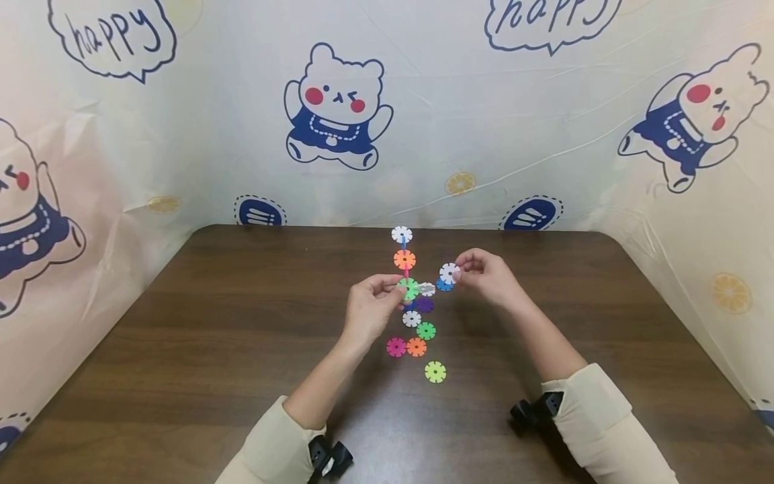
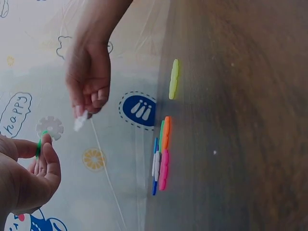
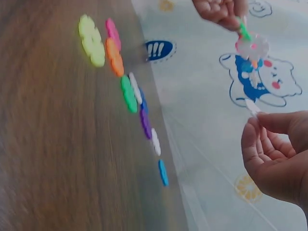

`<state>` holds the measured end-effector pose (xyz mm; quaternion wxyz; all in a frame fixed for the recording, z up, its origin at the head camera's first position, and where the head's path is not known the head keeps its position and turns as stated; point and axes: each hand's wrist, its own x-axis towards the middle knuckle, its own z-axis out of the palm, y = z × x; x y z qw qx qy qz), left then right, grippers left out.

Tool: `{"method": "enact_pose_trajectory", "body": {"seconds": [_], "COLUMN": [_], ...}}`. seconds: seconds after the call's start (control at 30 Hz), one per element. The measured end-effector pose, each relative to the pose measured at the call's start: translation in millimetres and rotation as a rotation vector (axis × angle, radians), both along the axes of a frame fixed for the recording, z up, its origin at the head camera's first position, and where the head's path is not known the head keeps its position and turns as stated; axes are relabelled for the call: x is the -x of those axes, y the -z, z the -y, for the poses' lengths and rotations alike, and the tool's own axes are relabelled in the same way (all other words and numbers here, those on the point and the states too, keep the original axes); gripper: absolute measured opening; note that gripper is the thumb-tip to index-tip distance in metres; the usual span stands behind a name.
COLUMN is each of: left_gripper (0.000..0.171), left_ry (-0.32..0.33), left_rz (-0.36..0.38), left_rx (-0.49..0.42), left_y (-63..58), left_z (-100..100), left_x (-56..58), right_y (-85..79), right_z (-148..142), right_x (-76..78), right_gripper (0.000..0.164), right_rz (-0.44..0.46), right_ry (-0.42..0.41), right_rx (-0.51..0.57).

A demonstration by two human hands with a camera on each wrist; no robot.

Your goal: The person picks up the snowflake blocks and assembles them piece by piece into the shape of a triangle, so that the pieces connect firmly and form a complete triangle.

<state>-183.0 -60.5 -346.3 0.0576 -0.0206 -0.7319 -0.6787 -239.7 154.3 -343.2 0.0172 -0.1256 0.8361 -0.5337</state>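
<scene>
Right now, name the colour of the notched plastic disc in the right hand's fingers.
The notched disc is white, best in the head view.

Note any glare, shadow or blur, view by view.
Head: pale sheen and soft shadows on the tabletop, mostly crisp otherwise. Left wrist: white disc in the right grip looks blurred. Right wrist: lime disc soft-edged, backdrop hazy and washed out.

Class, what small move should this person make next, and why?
Probably bring the white disc in the right hand towards the green disc and line up their notches. The left hand holds the green disc, at the near end of a chain of discs, while the white disc is apart from it.
</scene>
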Motion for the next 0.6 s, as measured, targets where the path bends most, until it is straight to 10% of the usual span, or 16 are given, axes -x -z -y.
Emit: {"method": "enact_pose_trajectory", "body": {"seconds": [0.6], "left_gripper": [0.019], "left_ry": [-0.02], "left_rz": [-0.045], "left_rx": [-0.05], "left_y": [0.5], "left_z": [1], "left_x": [0.3], "right_y": [-6.6], "right_z": [14], "right_x": [-28.6], "right_gripper": [0.023], "right_rz": [0.184], "right_ry": [-0.005], "right_rx": [0.334]}}
